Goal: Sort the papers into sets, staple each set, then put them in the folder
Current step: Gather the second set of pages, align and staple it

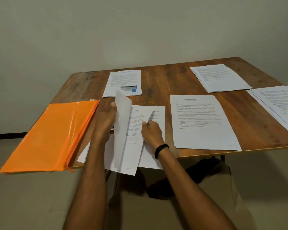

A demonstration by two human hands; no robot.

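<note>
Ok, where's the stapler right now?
The stapler lies on the far-left paper stack on the table, beyond the left hand and the orange folder.

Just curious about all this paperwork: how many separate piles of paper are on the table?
5. One under the stapler, one far right, one at the right edge, one in the middle, one being leafed through. The folder's contents are hidden.

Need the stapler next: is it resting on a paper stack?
Touching. The head view shows the stapler lying on the far-left paper stack, well inside its edges.
</note>
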